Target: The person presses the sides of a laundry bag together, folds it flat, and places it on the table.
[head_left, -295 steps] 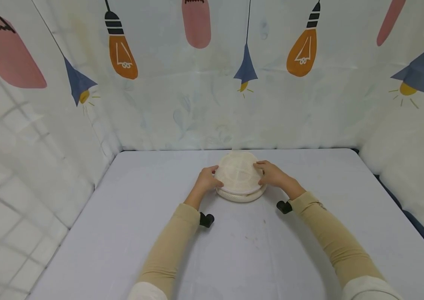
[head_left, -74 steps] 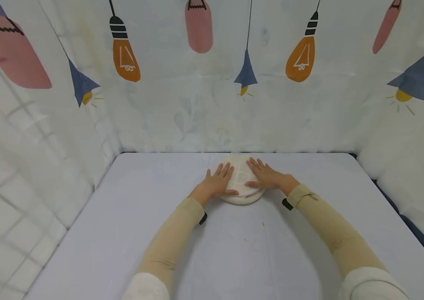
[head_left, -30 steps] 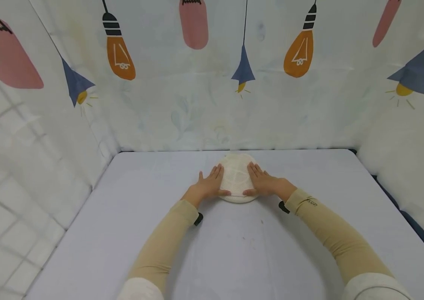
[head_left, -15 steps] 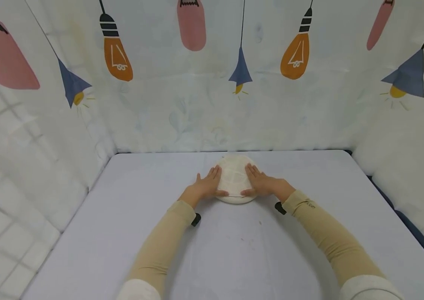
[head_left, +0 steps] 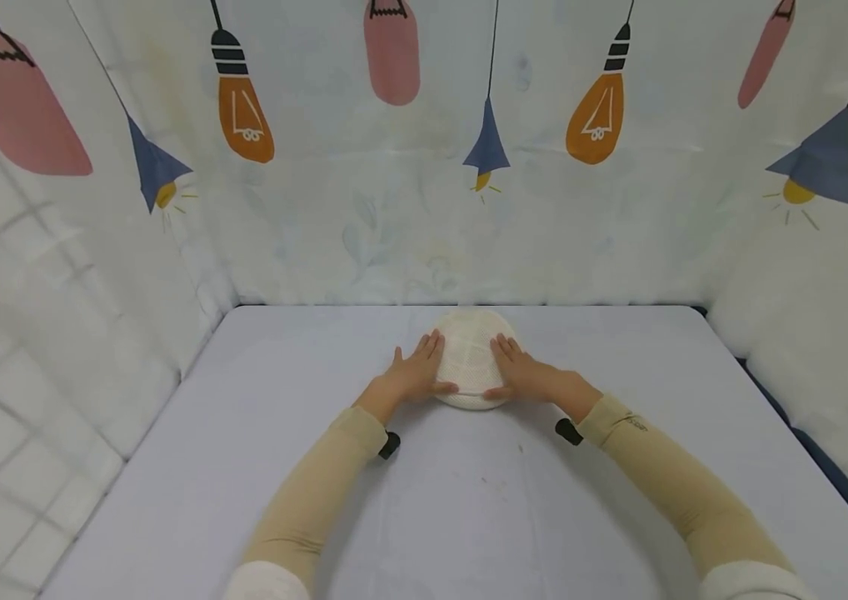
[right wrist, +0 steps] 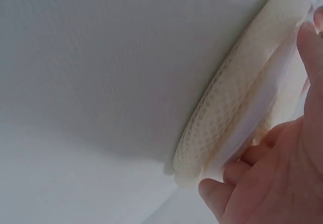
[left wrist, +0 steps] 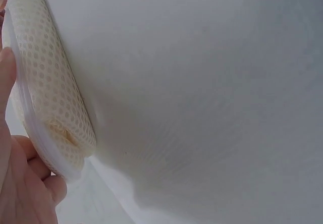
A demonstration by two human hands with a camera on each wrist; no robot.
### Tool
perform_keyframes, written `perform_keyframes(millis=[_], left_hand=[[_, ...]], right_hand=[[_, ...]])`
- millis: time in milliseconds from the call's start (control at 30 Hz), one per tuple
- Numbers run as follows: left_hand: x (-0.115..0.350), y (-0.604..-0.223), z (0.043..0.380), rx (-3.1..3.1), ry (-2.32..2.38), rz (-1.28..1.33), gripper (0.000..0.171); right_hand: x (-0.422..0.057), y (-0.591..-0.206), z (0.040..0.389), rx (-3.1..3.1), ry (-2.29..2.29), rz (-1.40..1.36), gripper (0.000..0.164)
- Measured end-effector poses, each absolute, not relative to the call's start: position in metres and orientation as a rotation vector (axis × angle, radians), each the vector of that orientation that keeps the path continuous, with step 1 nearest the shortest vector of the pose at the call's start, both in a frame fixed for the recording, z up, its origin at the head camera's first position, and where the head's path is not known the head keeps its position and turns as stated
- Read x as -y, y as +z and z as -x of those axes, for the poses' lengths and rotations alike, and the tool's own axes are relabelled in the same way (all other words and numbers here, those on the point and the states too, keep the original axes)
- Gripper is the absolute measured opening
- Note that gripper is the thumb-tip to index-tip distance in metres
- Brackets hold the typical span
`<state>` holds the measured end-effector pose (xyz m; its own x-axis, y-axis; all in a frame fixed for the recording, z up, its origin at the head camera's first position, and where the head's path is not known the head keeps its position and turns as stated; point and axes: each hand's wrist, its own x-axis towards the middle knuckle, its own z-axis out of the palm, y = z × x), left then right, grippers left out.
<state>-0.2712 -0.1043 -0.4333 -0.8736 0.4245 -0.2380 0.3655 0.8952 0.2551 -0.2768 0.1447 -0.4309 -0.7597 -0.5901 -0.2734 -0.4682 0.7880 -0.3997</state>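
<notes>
A round, cream mesh laundry bag [head_left: 469, 354] lies squashed into a low disc near the table's far edge. Its honeycomb mesh side and pale zip band show in the left wrist view, where the bag [left wrist: 55, 72] has a fold in its wall. My left hand [head_left: 415, 375] rests on the bag's left side, fingers pointing away and thumb along the near rim. On the opposite side lies my right hand [head_left: 525, 375], fingers straight on top, thumb toward the near edge. In the right wrist view, the bag [right wrist: 222, 108] stands as a thick padded ring beside the fingers.
A white cloth covers the table [head_left: 461, 517], with a few small brownish specks in front of the bag. Behind it hangs a white curtain [head_left: 304, 225] printed with lamps and bulbs. Black wrist cameras hang under both cuffs.
Earlier my hands gripped the rim, with the top layer offset from the bottom; then they spread flat over it. Now they rest at its sides and the layers line up more closely.
</notes>
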Motion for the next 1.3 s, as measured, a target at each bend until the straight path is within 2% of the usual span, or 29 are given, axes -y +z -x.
perform_keyframes(millis=[133,400,900,1300], left_hand=[[0.104,-0.435,0.268,-2.79,0.277,-0.575,0.099],[0.099,-0.434,0.262,-2.803,0.298,-0.565,0.098],[0.089,-0.436,0.259,-2.845,0.12,-0.515,0.1],[0.103,-0.432,0.258,-2.857,0.239,-0.56,0.095]], right_hand=[[-0.145,-0.43,0.267,-2.587,-0.486,0.824,0.101],[-0.144,-0.429,0.259,-2.601,-0.475,0.816,0.083],[-0.136,-0.436,0.255,-2.697,-0.385,0.766,0.085],[-0.133,-0.431,0.259,-2.698,-0.444,0.81,0.086]])
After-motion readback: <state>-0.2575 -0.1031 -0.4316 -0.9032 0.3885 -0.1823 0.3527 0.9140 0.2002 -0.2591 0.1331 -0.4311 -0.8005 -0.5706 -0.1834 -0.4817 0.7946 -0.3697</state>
